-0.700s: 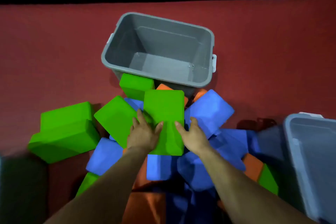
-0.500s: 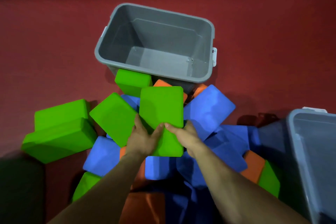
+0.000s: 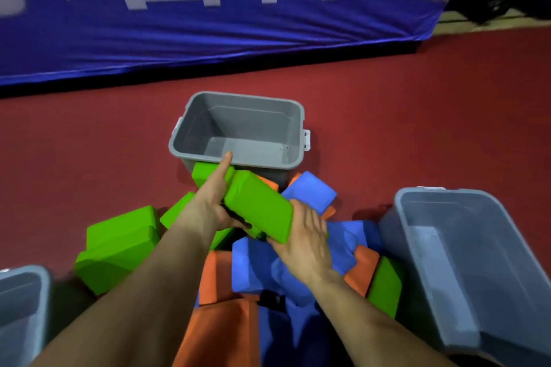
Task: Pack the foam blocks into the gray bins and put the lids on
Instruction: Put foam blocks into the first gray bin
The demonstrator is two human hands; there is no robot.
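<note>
blue banner [image 3: 208, 27] w/ white lettering runs across the back, above the red floor [image 3: 89, 143]. three open-topped gray bins: right bin [image 3: 465, 250] closest, centre bin [image 3: 256, 124] further off w/ its bare bottom showing, third bin [image 3: 26, 292] only a corner at lower left. btwn them a pile [image 3: 268, 271] of green, blue & orange foam blocks, heaped right up against the centre bin's front wall. above the pile, just short of that bin's near rim, a tilted green block [image 3: 259, 208] is held in both hands. left hand [image 3: 208, 202] grasps its left side, forefinger stretched along it, thumb tucked under. right hand [image 3: 307, 235] clasps the near right corner, fingers curled beneath.
</note>
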